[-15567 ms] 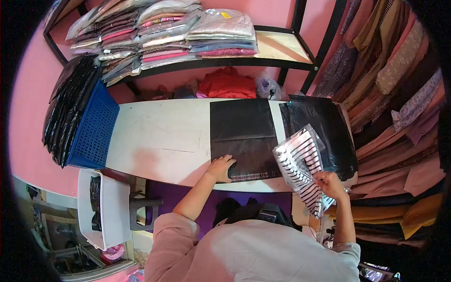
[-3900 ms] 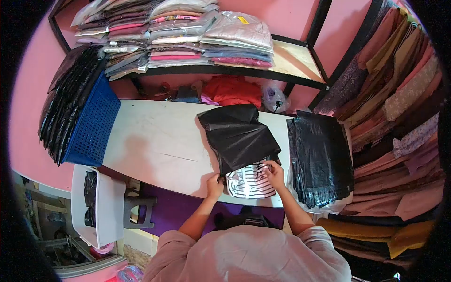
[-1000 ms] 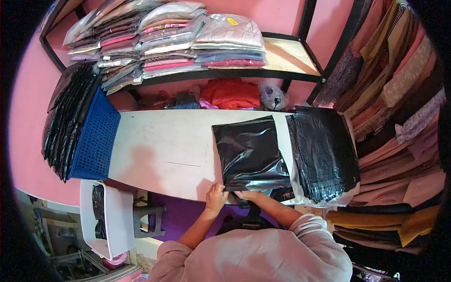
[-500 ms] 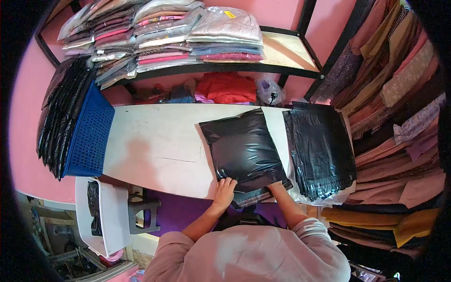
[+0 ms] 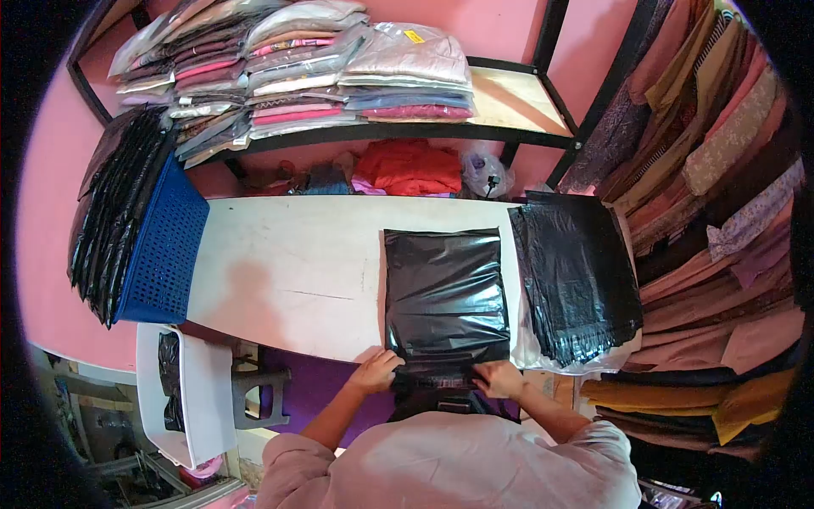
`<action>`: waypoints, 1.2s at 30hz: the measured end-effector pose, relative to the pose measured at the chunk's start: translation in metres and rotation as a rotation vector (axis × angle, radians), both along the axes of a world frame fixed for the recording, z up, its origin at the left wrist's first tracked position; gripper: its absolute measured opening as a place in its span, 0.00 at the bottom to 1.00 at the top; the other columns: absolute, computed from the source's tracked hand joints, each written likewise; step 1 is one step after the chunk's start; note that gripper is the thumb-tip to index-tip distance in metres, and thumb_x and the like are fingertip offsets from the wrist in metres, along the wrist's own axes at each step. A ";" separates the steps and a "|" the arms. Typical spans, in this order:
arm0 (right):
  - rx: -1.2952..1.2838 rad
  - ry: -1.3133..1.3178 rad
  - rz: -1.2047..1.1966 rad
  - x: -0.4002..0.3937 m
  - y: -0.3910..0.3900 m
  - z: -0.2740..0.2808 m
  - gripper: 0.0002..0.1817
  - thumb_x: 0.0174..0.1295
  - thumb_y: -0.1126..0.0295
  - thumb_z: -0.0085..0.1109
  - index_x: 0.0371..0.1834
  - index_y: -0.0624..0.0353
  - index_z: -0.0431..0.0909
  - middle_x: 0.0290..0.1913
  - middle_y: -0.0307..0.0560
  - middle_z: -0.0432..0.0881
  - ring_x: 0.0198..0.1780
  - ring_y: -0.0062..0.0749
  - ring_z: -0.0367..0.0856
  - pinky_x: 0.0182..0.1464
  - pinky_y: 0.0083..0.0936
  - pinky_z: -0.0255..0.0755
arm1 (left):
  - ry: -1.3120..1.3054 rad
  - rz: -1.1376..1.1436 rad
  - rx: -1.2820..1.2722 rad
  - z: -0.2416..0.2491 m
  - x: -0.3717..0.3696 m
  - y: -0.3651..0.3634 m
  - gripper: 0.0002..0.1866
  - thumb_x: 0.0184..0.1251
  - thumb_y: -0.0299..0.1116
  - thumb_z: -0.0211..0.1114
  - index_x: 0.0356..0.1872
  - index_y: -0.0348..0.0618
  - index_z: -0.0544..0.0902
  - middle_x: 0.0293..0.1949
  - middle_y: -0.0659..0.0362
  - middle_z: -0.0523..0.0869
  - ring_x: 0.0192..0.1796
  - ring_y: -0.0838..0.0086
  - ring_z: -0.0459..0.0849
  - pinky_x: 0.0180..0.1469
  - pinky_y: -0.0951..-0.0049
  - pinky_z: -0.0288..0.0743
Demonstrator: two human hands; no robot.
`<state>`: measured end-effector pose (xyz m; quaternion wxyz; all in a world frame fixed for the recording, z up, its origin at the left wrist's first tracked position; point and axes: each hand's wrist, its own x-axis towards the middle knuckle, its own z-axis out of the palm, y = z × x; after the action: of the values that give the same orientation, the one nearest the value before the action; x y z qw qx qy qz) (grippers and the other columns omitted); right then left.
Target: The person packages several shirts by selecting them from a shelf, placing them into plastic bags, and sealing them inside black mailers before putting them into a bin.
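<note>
A black plastic mailing bag (image 5: 447, 297) lies on the white table, its near end at the table's front edge. My left hand (image 5: 377, 371) grips the near left corner, fingers closed on the plastic. At the near right corner, my right hand (image 5: 500, 379) pinches the same end. Between both hands the bag's near strip is creased and hangs slightly over the edge. To the right lies a stack of flat black mailing bags (image 5: 577, 276), close to the held bag but apart from it.
A blue basket (image 5: 161, 246) full of black packages stands at the table's left end. Below it is a white bin (image 5: 208, 394). Clear-bagged folded clothes (image 5: 297, 81) fill the shelf behind. Garments (image 5: 721, 237) hang along the right side. A grey stool (image 5: 261, 394) stands under the table.
The mailing bag has turned from slanted to straight and come nearer to me. My right hand has come out from beneath its near end to the right corner; my left hand shifted left and down.
</note>
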<state>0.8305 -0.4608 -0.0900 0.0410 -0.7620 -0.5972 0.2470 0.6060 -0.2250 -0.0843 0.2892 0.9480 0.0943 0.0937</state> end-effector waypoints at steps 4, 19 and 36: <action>0.681 -0.033 -0.115 0.015 0.032 0.053 0.06 0.47 0.69 0.58 0.28 0.58 0.76 0.26 0.51 0.78 0.24 0.46 0.76 0.26 0.35 0.70 | -0.144 -0.055 0.023 0.026 0.035 0.020 0.12 0.46 0.30 0.60 0.35 0.42 0.77 0.32 0.54 0.76 0.36 0.60 0.75 0.39 0.64 0.71; 0.355 -0.348 -0.427 0.068 0.141 -0.015 0.41 0.60 0.43 0.37 0.69 0.58 0.42 0.70 0.53 0.41 0.71 0.44 0.39 0.68 0.45 0.34 | 0.107 0.443 0.229 -0.013 0.138 0.031 0.38 0.61 0.52 0.48 0.67 0.40 0.48 0.68 0.47 0.47 0.70 0.56 0.46 0.68 0.56 0.36; 0.575 -0.327 -0.496 0.096 0.188 0.010 0.34 0.60 0.49 0.42 0.66 0.54 0.53 0.68 0.55 0.49 0.69 0.50 0.45 0.65 0.51 0.41 | 0.019 0.659 0.206 0.003 0.185 0.049 0.34 0.62 0.53 0.47 0.65 0.44 0.55 0.67 0.48 0.53 0.69 0.56 0.49 0.65 0.44 0.35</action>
<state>0.9268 -0.2723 -0.0795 0.2151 -0.8695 -0.4389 -0.0715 0.7907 -0.1759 -0.0817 0.1455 0.8916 0.3880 0.1825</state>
